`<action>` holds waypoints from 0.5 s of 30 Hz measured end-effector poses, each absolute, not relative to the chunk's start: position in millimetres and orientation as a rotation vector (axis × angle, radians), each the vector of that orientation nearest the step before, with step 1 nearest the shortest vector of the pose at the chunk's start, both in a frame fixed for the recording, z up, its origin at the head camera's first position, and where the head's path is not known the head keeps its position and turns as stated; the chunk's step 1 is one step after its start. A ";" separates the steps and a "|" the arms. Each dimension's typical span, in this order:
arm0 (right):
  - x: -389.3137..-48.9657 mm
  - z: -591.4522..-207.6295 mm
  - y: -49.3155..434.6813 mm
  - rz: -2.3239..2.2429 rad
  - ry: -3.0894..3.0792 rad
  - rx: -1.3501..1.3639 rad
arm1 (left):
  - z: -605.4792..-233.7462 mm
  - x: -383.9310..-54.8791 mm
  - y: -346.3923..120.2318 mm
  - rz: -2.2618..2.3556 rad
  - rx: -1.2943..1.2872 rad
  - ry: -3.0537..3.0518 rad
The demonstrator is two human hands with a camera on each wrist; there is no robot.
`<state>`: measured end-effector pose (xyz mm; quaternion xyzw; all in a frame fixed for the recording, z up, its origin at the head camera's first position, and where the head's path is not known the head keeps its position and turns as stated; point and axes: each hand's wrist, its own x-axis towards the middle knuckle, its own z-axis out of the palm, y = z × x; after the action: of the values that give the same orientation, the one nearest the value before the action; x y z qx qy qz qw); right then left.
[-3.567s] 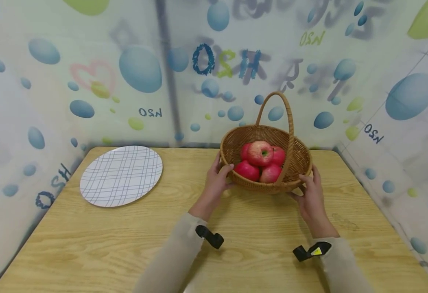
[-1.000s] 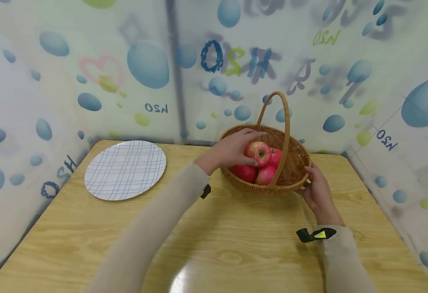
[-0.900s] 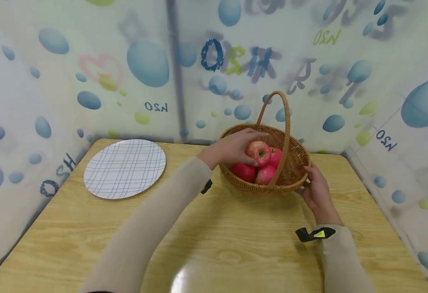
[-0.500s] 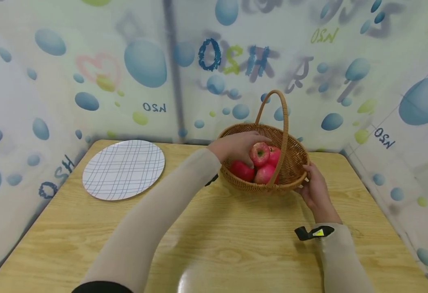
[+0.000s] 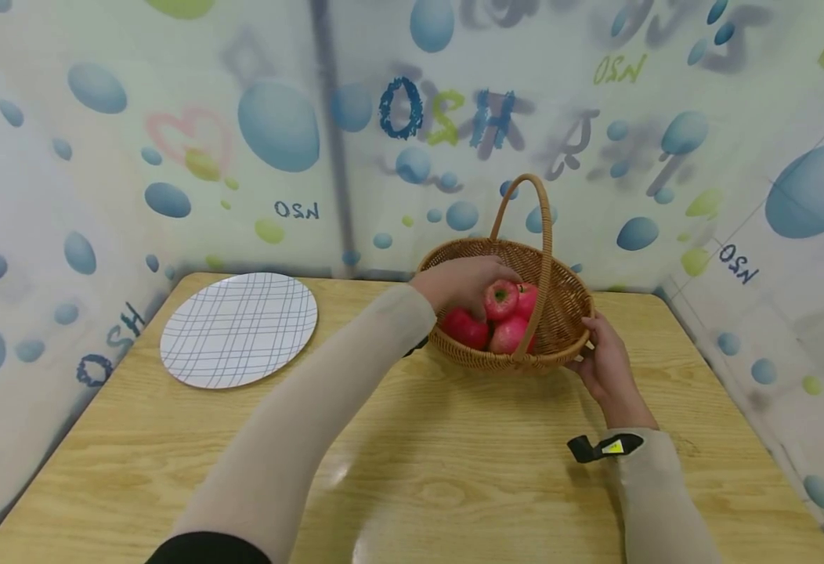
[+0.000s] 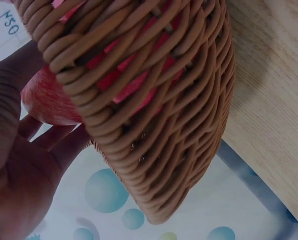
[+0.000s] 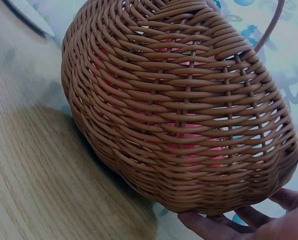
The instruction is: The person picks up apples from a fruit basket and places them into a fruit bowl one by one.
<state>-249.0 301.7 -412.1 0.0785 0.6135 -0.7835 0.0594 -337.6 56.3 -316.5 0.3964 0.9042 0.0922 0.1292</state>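
A brown wicker basket [image 5: 569,313] with a tall arched handle stands at the back of the table, with several red apples piled inside. My left hand [image 5: 463,280] reaches over the basket's left rim, its fingers curved around an apple [image 5: 500,299] on top of the pile; part of the hand's grip is hidden. In the left wrist view the fingers and thumb lie around a red apple [image 6: 48,97] behind the woven wall. At the basket's right rim my right hand [image 5: 608,360] holds on, thumb at the edge and fingers [image 7: 204,225] under the wicker.
A white oval plate [image 5: 239,329] with a blue grid pattern lies at the table's back left. Light wood tabletop [image 5: 440,486] stretches in front. A patterned wall covering [image 5: 243,204] rises behind the basket and at both sides.
My left hand has left the basket's left rim and gone in among the apples, lately shifting a little right. The top apple has shifted slightly right. The right hand keeps holding the rim.
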 end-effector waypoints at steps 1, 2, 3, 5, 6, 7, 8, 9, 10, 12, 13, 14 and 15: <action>-249.1 -411.9 301.5 -2.375 1.854 0.240 | -316.0 -337.6 56.3 0.270 1.148 2.629; -249.1 -411.7 301.4 -2.377 1.851 0.242 | -315.7 -337.5 56.3 0.270 1.149 2.629; -249.1 -411.5 301.3 -2.380 1.847 0.244 | -315.5 -337.6 56.3 0.272 1.148 2.627; -249.1 -411.4 301.3 -2.383 1.838 0.250 | -316.2 -338.4 56.1 0.277 1.148 2.622; -249.1 -411.4 301.4 -2.385 1.834 0.255 | -316.7 -339.1 56.1 0.282 1.148 2.620; -249.0 -411.5 301.4 -2.385 1.831 0.258 | -317.3 -339.8 56.0 0.284 1.148 2.619; -248.9 -411.4 301.3 -2.387 1.827 0.263 | -317.8 -340.1 55.8 0.290 1.155 2.618; -248.8 -411.6 301.3 -2.386 1.823 0.263 | -318.2 -340.5 55.4 0.296 1.159 2.619; -248.7 -411.7 301.3 -2.384 1.823 0.265 | -318.8 -341.2 54.9 0.301 1.168 2.621; -248.6 -411.7 301.0 -2.383 1.824 0.266 | -319.1 -341.8 53.4 0.311 1.190 2.625; -248.6 -411.6 301.0 -2.381 1.828 0.262 | -319.2 -342.0 52.3 0.315 1.200 2.628; -248.6 -411.3 300.9 -2.381 1.832 0.257 | -319.5 -342.3 51.0 0.328 1.206 2.632; -248.7 -411.2 300.9 -2.380 1.835 0.256 | -319.9 -342.9 49.5 0.333 1.207 2.637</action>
<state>-248.7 300.9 -411.2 0.0847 0.6071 -0.7876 0.0629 -342.9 49.5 -319.9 0.4109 0.8978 0.1132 0.1111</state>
